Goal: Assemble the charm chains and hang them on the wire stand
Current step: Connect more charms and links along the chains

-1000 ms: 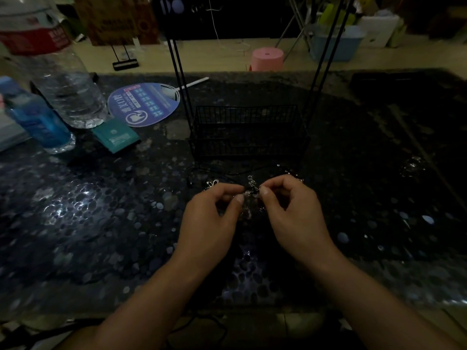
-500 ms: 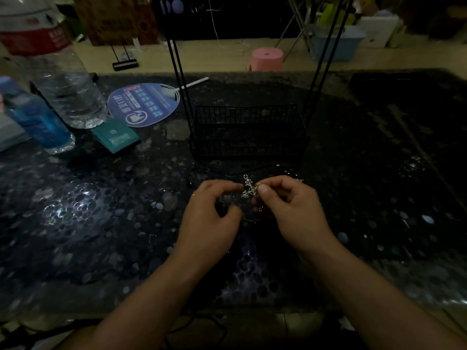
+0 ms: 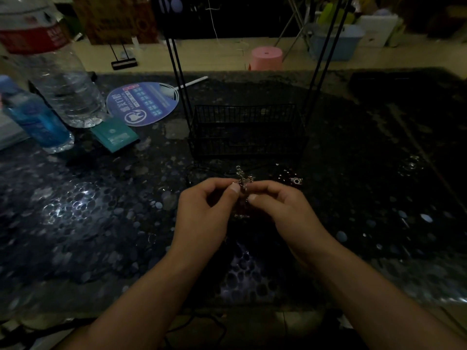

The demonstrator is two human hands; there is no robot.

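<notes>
Raised since before, charm chain [image 3: 241, 178] stands upright, pinched by both hands' fingers [image 3: 235, 189]

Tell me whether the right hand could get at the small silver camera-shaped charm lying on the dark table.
Probably yes, once freed: the small silver camera-shaped charm lies uncovered just beyond the right hand, nothing between them. But that hand and the left hand both pinch the silver charm chain.

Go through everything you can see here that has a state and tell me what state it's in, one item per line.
left hand: fingertips pinching the charm chain
right hand: fingertips pinching the same chain
charm chain: held above the table, not yet hung
wire stand: upright, nothing seen hanging on it
camera charm: lying loose on the table
large water bottle: upright, partly full
blue bottle: standing upright
hand fan: lying flat
</notes>
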